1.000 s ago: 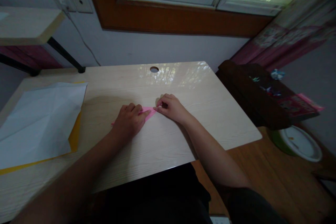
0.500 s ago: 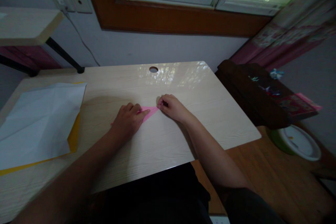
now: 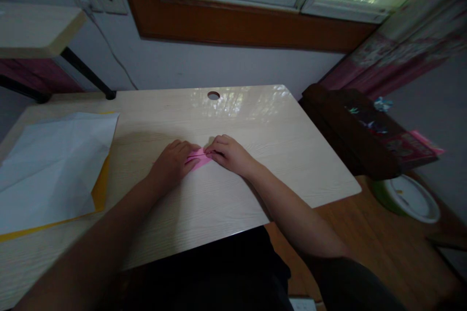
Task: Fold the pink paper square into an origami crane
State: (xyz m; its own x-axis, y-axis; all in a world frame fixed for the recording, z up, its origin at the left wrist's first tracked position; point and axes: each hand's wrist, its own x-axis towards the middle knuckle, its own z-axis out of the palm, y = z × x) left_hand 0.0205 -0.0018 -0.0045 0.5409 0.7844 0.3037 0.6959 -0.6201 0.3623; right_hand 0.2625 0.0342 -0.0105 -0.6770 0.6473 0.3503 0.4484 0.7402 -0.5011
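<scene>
A small folded piece of pink paper (image 3: pixel 200 162) lies on the pale wooden desk (image 3: pixel 233 199), with a dark line running along its middle. My left hand (image 3: pixel 175 158) rests over its left part and hides much of it, thumb and fingers closed on the paper. At the right end, the fingertips of my right hand (image 3: pixel 226 154) pinch the paper close to that line. Both hands are low against the desk top.
Large white sheets (image 3: pixel 54 165) lie over yellow paper (image 3: pixel 100 189) on the desk's left. A raised shelf (image 3: pixel 40 29) on black legs stands behind them. A round hole (image 3: pixel 213 95) is near the back edge. Right of the desk is a dark wooden cabinet (image 3: pixel 350 141).
The right fingers have shifted left and slightly nearer me, closer to the left hand. The pink paper's right tip is now under them, and a dark line shows along its middle.
</scene>
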